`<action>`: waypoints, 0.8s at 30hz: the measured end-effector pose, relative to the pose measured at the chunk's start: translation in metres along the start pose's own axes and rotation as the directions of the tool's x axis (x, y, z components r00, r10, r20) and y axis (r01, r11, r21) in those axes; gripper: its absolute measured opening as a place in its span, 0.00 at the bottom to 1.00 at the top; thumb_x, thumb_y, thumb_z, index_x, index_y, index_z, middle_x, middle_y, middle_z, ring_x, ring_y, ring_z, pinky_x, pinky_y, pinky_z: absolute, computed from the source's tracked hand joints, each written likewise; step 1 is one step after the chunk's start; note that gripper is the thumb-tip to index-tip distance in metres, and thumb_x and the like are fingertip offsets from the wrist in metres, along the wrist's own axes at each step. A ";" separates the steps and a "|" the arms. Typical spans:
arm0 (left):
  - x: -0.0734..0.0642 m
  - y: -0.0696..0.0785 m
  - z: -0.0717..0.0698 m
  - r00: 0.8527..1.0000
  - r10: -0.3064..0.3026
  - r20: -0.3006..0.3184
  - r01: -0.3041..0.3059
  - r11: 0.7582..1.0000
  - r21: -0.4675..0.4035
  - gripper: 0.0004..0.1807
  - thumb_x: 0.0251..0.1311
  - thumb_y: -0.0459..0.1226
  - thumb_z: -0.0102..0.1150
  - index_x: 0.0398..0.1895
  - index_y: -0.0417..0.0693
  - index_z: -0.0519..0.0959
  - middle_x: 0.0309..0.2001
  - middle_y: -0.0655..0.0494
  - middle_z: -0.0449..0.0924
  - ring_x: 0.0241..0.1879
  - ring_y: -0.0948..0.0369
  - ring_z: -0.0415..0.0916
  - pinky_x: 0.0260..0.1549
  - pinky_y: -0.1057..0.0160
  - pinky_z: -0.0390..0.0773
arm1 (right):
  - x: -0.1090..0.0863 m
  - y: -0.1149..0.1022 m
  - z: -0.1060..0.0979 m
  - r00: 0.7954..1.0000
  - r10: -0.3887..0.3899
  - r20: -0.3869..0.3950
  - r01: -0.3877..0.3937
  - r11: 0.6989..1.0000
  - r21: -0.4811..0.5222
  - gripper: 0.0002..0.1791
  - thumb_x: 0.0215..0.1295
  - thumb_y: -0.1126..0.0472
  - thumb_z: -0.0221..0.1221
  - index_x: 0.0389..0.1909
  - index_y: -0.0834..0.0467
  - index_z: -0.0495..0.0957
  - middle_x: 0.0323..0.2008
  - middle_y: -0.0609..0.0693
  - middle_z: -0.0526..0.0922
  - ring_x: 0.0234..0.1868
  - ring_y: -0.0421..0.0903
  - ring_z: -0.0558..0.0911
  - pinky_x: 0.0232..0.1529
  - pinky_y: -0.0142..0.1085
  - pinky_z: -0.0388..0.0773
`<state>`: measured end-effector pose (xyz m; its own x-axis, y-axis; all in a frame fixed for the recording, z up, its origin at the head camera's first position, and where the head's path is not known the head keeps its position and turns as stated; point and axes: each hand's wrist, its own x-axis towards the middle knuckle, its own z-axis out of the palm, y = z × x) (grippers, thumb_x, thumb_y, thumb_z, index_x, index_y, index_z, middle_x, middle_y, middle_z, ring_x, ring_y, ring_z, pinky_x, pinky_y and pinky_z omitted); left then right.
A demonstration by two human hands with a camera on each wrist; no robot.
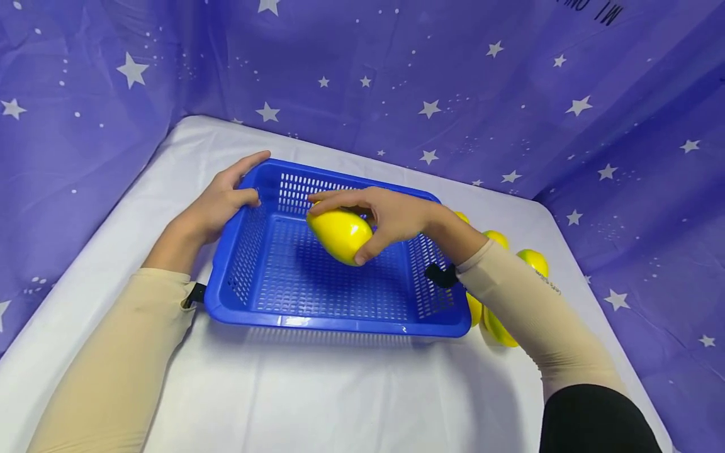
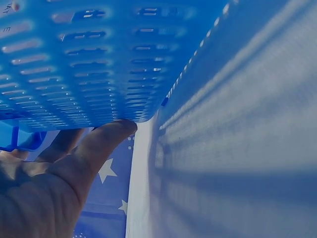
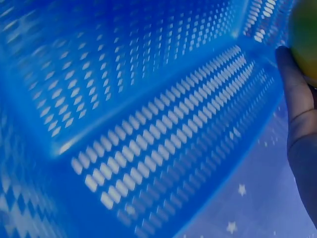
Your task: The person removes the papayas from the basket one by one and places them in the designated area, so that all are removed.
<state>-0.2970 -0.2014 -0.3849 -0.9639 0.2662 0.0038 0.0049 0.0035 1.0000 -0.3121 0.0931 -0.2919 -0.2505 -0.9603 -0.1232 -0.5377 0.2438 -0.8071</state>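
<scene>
A blue plastic basket with slotted walls stands on the white cloth. My left hand grips its far left corner, with the thumb over the inner side of the rim. In the left wrist view, fingers of that hand lie against the basket's outer wall. Over the basket's floor, my right hand holds a glossy yellow mango between thumb and fingers. At the right wrist view's edge, the mango shows a greenish side; only part of the hand is seen there.
Several more yellow-green mangoes lie on the white cloth right of the basket, partly hidden by my right forearm. A purple curtain with white stars rises behind the table and at both sides.
</scene>
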 end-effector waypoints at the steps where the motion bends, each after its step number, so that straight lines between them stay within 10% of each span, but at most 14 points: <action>1: 0.000 0.000 0.000 1.000 0.000 0.002 0.000 1.000 -0.008 0.45 0.52 0.24 0.43 0.76 0.63 0.56 0.67 0.46 0.61 0.55 0.49 0.66 0.36 0.59 0.82 | -0.005 -0.003 -0.002 1.000 0.005 -0.020 -0.005 1.000 0.005 0.43 0.49 0.65 0.69 0.69 0.61 0.65 0.74 0.49 0.56 0.72 0.43 0.54 0.61 0.45 0.69; 15: -0.001 -0.002 0.000 1.000 -0.010 -0.005 0.010 1.000 0.009 0.45 0.52 0.23 0.43 0.76 0.63 0.55 0.67 0.46 0.61 0.54 0.50 0.67 0.35 0.59 0.82 | -0.081 -0.016 -0.018 0.970 0.049 -0.239 -0.043 0.999 0.029 0.46 0.47 0.72 0.67 0.71 0.61 0.62 0.75 0.46 0.52 0.70 0.50 0.62 0.59 0.49 0.72; 24: -0.001 0.000 0.000 1.000 0.005 -0.009 -0.004 1.000 0.026 0.45 0.52 0.24 0.43 0.76 0.63 0.56 0.67 0.46 0.61 0.54 0.51 0.66 0.36 0.62 0.81 | -0.133 -0.022 -0.013 0.911 0.090 -0.402 -0.075 0.996 0.052 0.48 0.44 0.78 0.67 0.70 0.65 0.61 0.76 0.52 0.51 0.69 0.55 0.63 0.61 0.41 0.70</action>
<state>-0.2962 -0.2015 -0.3844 -0.9662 0.2577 0.0084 0.0161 0.0276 0.9995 -0.2775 0.2171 -0.2507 -0.5999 -0.7987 0.0474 -0.4745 0.3074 -0.8248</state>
